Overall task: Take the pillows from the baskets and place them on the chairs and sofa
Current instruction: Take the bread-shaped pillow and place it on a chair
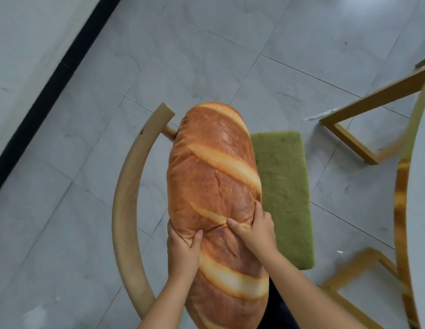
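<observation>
Bread-shaped pillow: near end cut off by bottom edge; full length not visible. Pillow covers most of the chair, incl. left part of green seat cushion, seat frame and legs; contact btw. pillow and cushion cannot be told.

Left hand: fingers wrap behind pillow's left side, hidden; only thumb and back of hand show. Right hand: fingertips sunk in a fabric fold, partly hidden.

Both forearms cut off at bottom edge.

White table: cut off by right edge; its rim is motion-blurred. Table's wooden legs partly hidden under top.
</observation>
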`<state>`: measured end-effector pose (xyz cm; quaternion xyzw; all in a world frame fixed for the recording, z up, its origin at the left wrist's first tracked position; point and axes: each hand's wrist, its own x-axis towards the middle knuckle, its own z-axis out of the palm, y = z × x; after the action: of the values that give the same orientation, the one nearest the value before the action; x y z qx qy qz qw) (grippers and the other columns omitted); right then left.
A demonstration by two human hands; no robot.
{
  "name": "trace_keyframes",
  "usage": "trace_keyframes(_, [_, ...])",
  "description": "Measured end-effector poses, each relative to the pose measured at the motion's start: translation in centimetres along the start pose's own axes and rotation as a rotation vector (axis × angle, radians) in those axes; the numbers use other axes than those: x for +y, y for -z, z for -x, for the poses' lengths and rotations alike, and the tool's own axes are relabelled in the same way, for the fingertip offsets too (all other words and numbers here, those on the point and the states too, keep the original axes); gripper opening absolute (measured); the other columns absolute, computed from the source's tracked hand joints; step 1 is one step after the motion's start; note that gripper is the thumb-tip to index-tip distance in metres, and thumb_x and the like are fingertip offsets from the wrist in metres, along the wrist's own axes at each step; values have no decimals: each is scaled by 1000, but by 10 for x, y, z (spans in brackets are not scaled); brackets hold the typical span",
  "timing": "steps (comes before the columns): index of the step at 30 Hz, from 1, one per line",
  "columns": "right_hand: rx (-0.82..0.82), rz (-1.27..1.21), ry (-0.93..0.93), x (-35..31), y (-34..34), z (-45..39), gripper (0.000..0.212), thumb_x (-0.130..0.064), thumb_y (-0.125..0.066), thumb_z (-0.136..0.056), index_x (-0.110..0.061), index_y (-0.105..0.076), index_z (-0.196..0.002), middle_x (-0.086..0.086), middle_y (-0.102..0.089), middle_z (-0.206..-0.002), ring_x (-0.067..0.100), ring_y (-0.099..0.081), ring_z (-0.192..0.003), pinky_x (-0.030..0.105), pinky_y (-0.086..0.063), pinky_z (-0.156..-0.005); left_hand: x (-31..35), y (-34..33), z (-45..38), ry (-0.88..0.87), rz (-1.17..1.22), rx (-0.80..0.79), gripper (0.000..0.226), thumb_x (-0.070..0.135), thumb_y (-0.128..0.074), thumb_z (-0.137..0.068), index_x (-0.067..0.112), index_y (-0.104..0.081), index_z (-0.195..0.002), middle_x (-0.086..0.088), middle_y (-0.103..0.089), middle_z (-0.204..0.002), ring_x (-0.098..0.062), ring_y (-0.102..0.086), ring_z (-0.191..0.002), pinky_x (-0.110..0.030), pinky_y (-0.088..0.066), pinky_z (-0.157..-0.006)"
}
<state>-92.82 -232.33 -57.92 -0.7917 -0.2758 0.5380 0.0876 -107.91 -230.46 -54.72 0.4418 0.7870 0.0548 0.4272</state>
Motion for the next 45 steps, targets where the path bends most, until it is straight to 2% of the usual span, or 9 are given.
trace_keyframes(5, [-98, 118, -13, -6, 26, -7, 93, -64, -59, -69, -17, -20, -139, 13, -36, -135, 29, -37, -124, 43, -40, -99, 8, -3, 17, -26, -44, 172, 74, 21, -61, -81, 6, -17, -139, -20, -33, -142, -33, -32, -130, -44, -31, -106])
trace_keyframes(12, [430, -156, 585, -78, 56, -30, 62, -45, -52, -82, -17, -37, -135, 12, -28, -148, 29, -18, -138, 49, -14, -112, 2, -44, 71, -471, -443, 372, 67, 57, -22, -87, 3, -31, -126, -25, -31, -133, -35, -23, -126, -46, -28, -105])
trace_keyframes(17, [81, 452, 692, -90, 16, -79, 65, -60, -38, -85, -38, -11, -140, -2, 6, -155, 29, 14, -140, 60, 6, -110, -31, -70, 35, -273, -749, 235, 85, 70, -7, -80, 4, -31, -128, -25, -22, -134, -40, -20, -126, -51, -13, -102])
trace_keyframes(21, [141, 521, 673, -87, -3, -99, 66, -61, -33, -85, -39, -6, -141, -2, 10, -155, 29, 16, -139, 60, 9, -107, -34, -77, 10, -186, -801, 106, 82, 67, -3, -81, 4, -33, -125, -24, -27, -131, -38, -26, -123, -51, -14, -102])
trace_keyframes(26, [131, 610, 629, -94, -6, -95, 66, -64, -29, -84, -40, -4, -140, -4, 10, -155, 28, 14, -140, 59, 7, -109, -28, -70, 5, -119, -809, 34, 82, 67, -23, -70, 5, -37, -122, -25, -40, -129, -35, -30, -120, -53, -23, -101])
trace_keyframes(29, [165, 461, 625, -96, 11, -71, 62, -58, -36, -86, -36, -14, -141, -1, -2, -155, 26, 3, -142, 55, -3, -113, -32, -48, 33, -310, -661, 183, 74, 62, -33, -73, 8, -38, -123, -24, -48, -130, -32, -26, -124, -53, -39, -98])
trace_keyframes(33, [243, 288, 696, -45, 1, -23, 67, -59, -35, -80, -25, -32, -138, 10, -17, -152, 32, -9, -140, 56, -10, -111, -67, -34, 75, -500, -571, 268, 85, 56, -52, -67, 14, -22, -134, -17, -16, -142, -24, 6, -140, -50, -19, -110])
trace_keyframes(40, [193, 409, 613, -1, -28, -26, 90, -80, -12, -68, -28, -23, -140, 1, -2, -151, 33, 1, -140, 66, -3, -106, -87, -69, 63, -299, -763, 6, 148, 63, -77, -29, 16, 7, -141, -18, -28, -134, -29, 13, -139, -45, 5, -111])
trace_keyframes(45, [74, 626, 498, -9, -45, -43, 69, -61, -30, -85, -31, -5, -142, 2, 10, -155, 30, 15, -140, 65, 1, -106, -91, -81, 34, -241, -768, -51, 143, 66, -76, -21, 13, -15, -139, -20, -43, -130, -33, -28, -124, -42, 9, -112])
